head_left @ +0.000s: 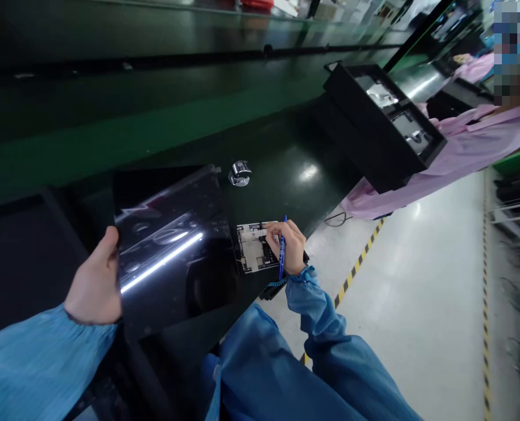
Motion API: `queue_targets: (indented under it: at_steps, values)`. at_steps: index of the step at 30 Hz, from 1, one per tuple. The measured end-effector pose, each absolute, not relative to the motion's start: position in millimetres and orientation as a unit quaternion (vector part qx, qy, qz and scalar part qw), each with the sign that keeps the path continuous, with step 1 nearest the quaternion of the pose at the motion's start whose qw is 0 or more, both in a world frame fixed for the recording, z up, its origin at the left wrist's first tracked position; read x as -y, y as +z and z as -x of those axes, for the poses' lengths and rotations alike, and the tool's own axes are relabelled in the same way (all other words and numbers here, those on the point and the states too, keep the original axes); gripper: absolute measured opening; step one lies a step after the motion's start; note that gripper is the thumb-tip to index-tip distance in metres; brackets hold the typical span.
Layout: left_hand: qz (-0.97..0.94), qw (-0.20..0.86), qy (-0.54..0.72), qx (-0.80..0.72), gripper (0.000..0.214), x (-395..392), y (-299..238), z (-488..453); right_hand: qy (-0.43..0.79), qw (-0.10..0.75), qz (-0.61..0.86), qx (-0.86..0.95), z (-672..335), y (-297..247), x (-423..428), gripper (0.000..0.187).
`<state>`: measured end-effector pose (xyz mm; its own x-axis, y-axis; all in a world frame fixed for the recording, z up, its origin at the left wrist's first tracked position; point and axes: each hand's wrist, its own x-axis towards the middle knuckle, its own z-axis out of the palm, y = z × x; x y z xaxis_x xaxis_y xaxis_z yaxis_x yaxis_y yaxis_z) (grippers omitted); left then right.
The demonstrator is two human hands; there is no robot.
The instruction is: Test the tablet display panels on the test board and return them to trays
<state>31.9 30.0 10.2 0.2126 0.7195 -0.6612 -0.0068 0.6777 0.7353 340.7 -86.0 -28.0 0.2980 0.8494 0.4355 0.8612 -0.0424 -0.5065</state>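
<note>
My left hand grips the left edge of a glossy black panel and holds it tilted above the dark work surface. My right hand is closed round a blue pen, and its fingertips rest on a small circuit board that lies just right of the panel. Both arms wear blue sleeves.
A shiny metal part lies on the work surface beyond the panel. A black tray stack with metal parts stands at the right. A person in a pink coat is beside it. Yellow-black floor tape runs along the bench.
</note>
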Motion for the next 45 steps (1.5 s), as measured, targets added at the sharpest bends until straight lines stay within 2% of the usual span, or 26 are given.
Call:
queue_targets:
  at_steps: [5,9,12,17,20,22,23,24,26,28,30,37,39,43,45]
  values:
    - [-0.35,0.637,0.272,-0.631,0.063,-30,3,-21,-0.015,0.347,0.718,0.603,-339,-40,87,0.02]
    - [-0.437,0.548,0.244,-0.67,0.07,-33,-2,-12,-0.006,0.355,0.706,0.613,-338,-37,85,0.022]
    - [-0.434,0.521,0.266,-0.686,0.074,-35,-2,-13,0.002,0.347,0.711,0.612,-339,-37,84,0.023]
    - [-0.388,0.557,0.279,-0.679,0.076,-33,16,-27,-0.007,0.354,0.703,0.617,-339,-36,82,0.022]
    - [-0.307,0.625,0.308,-0.648,0.075,-30,29,-37,-0.031,0.406,0.715,0.568,-328,-23,80,0.015]
    - [-0.261,0.683,0.308,-0.609,0.065,-28,36,-43,0.008,0.453,0.714,0.534,-313,-9,78,0.008]
    - [-0.243,0.716,0.293,-0.585,0.058,-27,38,-45,0.054,0.469,0.701,0.535,-303,-2,77,0.014]
    - [-0.225,0.744,0.278,-0.565,0.052,-27,40,-47,0.108,0.475,0.681,0.547,-294,5,75,0.028]
    - [-0.182,0.783,0.262,-0.534,0.05,-25,43,-50,0.201,0.463,0.632,0.588,-277,16,72,0.061]
    - [-0.14,0.804,0.263,-0.515,0.049,-24,46,-52,0.243,0.443,0.602,0.619,-265,21,68,0.082]
    - [-0.126,0.798,0.276,-0.521,0.048,-22,46,-54,0.259,0.43,0.588,0.634,-258,22,65,0.086]
    - [-0.189,0.783,0.29,-0.517,0.052,-23,37,-53,0.234,0.431,0.614,0.618,-248,17,64,0.073]
    - [-0.197,0.782,0.298,-0.51,0.052,-22,37,-53,0.21,0.433,0.636,0.603,-242,15,63,0.078]
    - [-0.187,0.779,0.31,-0.512,0.05,-21,38,-54,0.198,0.439,0.653,0.585,-232,14,62,0.1]
    - [-0.188,0.783,0.306,-0.508,0.05,-20,37,-54,0.207,0.442,0.642,0.592,-231,14,62,0.098]
